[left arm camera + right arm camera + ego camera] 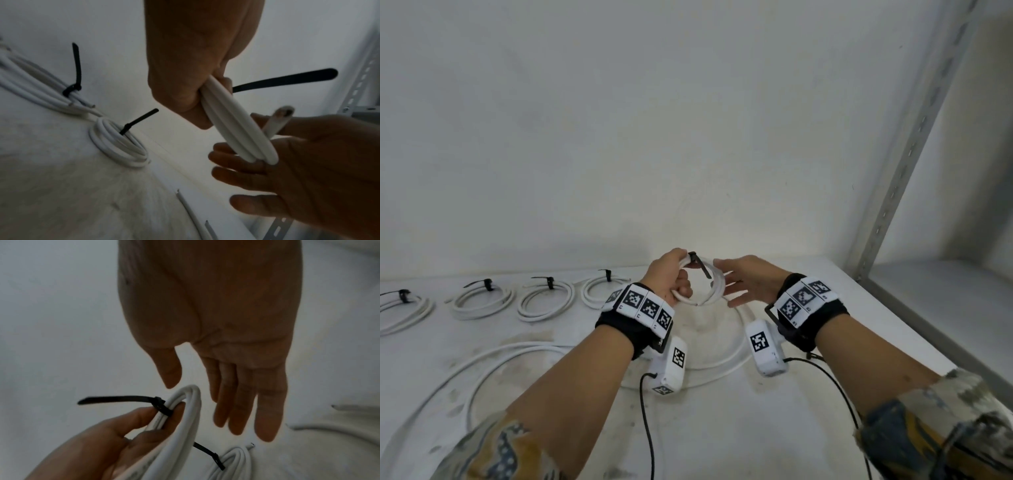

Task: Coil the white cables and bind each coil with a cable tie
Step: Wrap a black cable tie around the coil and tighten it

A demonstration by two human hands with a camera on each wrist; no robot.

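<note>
My left hand point(671, 275) grips a small coil of white cable point(714, 286) and holds it above the table. A black cable tie point(700, 265) is cinched round the coil by my fingers, and its tail sticks out. The left wrist view shows the coil point(236, 129) edge-on, leaving my fist point(185, 73), with the tie tail point(287, 79) pointing right. My right hand point(743, 281) is open with straight fingers, close beside the coil's right side. In the right wrist view its fingers point(242, 394) hang just clear of the coil point(185, 418) and the tie point(160, 405).
Several tied coils lie in a row on the white table at the left, the nearest point(599, 289) beside my left wrist. Loose white cable point(493, 359) curves across the table under my arms. A perforated metal upright point(914, 137) stands at the right, and a white wall is behind.
</note>
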